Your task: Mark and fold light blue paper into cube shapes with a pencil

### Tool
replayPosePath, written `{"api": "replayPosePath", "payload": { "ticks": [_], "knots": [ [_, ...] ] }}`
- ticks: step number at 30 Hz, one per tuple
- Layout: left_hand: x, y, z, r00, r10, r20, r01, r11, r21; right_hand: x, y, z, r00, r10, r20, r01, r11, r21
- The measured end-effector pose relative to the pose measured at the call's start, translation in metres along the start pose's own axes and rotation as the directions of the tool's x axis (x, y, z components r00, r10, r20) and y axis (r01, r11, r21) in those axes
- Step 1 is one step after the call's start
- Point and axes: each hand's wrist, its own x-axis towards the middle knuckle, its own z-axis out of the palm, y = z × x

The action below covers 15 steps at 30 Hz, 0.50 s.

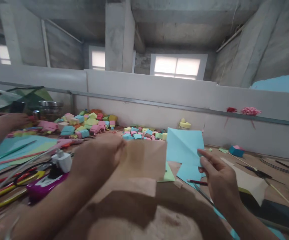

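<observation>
My left hand (97,156), slightly smeared by motion, pinches the left edge of a tan sheet of paper (146,160) in front of me. My right hand (218,176) has its thumb and fingers closed on the right edge of a light blue sheet of paper (184,143), which stands upright and shows crease lines. The tan sheet's right edge is close to the blue one. Under the blue sheet lies more blue paper (185,171), with a green piece (168,175) beside it. A dark red pencil (196,182) lies near my right hand.
Many small folded paper blocks (92,123) are heaped at the back left. A purple power strip (47,186) with a white plug (61,161) and cables sits left. Scissors (256,171) lie right. Another person's hand (7,121) is at far left, near a glass jar (50,110).
</observation>
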Motion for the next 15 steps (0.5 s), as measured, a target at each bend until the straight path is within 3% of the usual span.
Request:
{"api": "replayPosePath", "payload": {
  "ticks": [3,6,10,15],
  "knots": [
    [0.043,0.009,-0.012,0.982,0.013,-0.190,0.030,0.975,0.218,0.003,0.006,-0.001,0.994,0.109,-0.005,-0.108,0.990,0.096],
    [0.061,0.008,-0.002,0.956,0.092,-0.279,-0.009,0.959,0.285,0.000,0.015,0.006,0.986,0.163,0.030,-0.166,0.976,0.140],
    [0.048,-0.006,0.030,0.958,0.253,-0.135,-0.211,0.940,0.269,-0.004,0.019,0.010,0.987,0.152,0.059,-0.160,0.974,0.158],
    [0.005,-0.025,0.058,0.920,0.371,0.128,-0.386,0.916,0.111,-0.004,0.015,0.008,0.985,0.151,0.088,-0.162,0.977,0.138]
  ]
}}
